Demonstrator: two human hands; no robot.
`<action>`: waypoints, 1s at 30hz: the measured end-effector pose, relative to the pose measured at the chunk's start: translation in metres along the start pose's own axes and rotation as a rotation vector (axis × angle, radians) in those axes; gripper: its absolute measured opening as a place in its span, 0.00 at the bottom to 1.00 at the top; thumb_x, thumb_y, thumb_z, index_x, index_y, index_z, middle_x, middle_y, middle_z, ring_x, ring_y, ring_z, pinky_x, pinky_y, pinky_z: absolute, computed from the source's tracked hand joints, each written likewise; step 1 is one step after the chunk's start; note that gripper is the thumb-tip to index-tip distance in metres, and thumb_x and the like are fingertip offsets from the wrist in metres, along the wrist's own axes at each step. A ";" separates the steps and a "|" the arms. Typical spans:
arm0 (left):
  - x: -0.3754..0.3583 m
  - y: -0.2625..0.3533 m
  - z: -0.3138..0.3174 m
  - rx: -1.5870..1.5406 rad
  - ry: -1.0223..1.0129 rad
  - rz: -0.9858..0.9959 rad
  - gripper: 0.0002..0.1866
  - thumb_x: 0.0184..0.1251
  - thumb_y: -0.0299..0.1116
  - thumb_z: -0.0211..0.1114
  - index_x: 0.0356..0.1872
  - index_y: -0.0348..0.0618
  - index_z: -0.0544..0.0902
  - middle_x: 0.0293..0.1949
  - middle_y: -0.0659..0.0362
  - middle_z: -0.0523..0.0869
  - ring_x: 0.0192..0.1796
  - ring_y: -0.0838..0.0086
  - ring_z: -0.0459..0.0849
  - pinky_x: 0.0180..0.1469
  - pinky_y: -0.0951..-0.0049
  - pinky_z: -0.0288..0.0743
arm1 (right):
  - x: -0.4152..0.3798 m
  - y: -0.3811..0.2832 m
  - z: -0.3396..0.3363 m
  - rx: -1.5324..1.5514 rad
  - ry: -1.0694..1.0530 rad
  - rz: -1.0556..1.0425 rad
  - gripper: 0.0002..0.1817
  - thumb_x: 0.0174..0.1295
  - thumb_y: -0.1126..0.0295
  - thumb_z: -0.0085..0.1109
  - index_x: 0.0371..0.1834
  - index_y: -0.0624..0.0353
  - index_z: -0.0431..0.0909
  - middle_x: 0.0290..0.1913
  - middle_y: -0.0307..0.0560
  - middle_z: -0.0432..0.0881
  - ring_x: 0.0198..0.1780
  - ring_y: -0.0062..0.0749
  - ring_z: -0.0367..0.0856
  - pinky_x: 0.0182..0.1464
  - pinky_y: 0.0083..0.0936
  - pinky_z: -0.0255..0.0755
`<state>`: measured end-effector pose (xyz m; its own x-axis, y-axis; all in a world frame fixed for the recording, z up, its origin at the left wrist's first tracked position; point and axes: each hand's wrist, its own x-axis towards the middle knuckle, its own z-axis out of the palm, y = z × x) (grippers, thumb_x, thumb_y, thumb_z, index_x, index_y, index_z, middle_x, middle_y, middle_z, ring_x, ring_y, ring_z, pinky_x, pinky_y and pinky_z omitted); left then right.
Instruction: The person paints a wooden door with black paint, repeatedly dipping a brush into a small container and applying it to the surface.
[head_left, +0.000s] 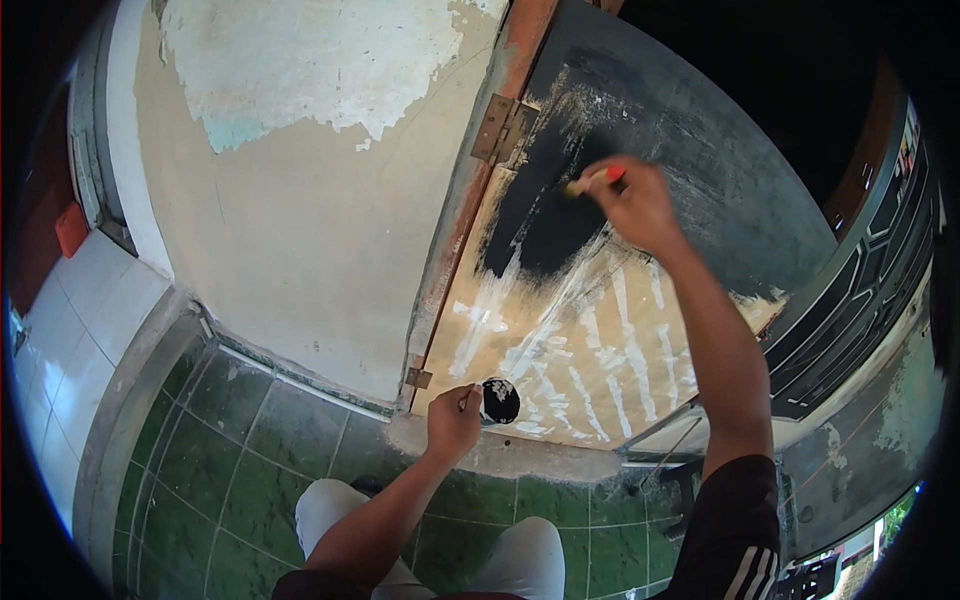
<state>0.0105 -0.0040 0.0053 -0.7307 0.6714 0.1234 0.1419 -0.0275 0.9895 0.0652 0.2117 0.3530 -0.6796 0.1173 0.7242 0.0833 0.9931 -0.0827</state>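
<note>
In the head view my right hand is closed around a paintbrush with a red handle end. Its bristle end is against or very near the wet black paint on the door panel. The panel is dark across its upper part, while the lower part is bare tan wood with white streaks. Low in front of the panel, my left hand grips a small paint can at its side. Black paint shows inside the can, with a pale patch on it.
A reddish-brown door frame with a rusty hinge runs along the panel's left side. Left of it stands a wall with peeling paint. Green floor tiles lie below. A dark metal grille is at the right.
</note>
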 end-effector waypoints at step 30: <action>-0.005 0.004 -0.001 -0.023 -0.010 -0.006 0.18 0.82 0.40 0.65 0.50 0.32 0.91 0.36 0.40 0.92 0.38 0.53 0.93 0.43 0.61 0.81 | 0.022 -0.014 -0.042 -0.116 0.236 -0.084 0.06 0.70 0.71 0.74 0.47 0.56 0.93 0.43 0.48 0.93 0.42 0.32 0.91 0.45 0.29 0.82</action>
<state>0.0138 -0.0083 0.0090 -0.7252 0.6786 0.1164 0.1216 -0.0402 0.9918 0.0795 0.2005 0.3987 -0.5001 0.0167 0.8658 0.1255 0.9906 0.0534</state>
